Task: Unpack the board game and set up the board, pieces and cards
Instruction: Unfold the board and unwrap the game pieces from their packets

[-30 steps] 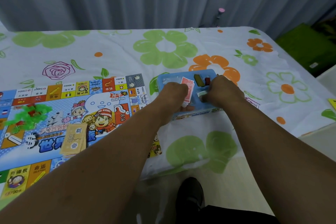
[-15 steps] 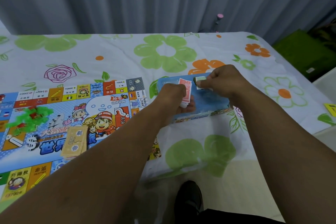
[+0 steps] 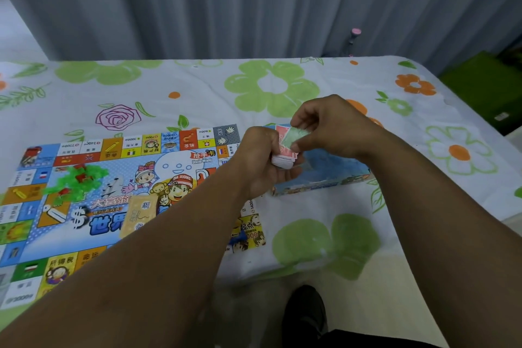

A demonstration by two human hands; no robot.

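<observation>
The colourful game board [image 3: 118, 178] lies unfolded on the flowered cloth at the left. On it sit a heap of green and red plastic pieces [image 3: 74, 178] and a yellow card stack [image 3: 138, 213]. The blue game box [image 3: 330, 169] rests right of the board. Above the box's left end, my left hand [image 3: 260, 161] grips a stack of red-backed cards [image 3: 284, 157]. My right hand [image 3: 330, 127] pinches a small green card [image 3: 292, 137] over the top of that stack.
The table's front edge runs just below the board and box; its right edge falls away toward a green object [image 3: 485, 87] on the floor. A grey curtain hangs behind. My dark shoe [image 3: 305, 311] shows under the table edge.
My right hand lifted a green card out of the box and brought it left over the stack. My left hand raised the red-backed stack off the box.
</observation>
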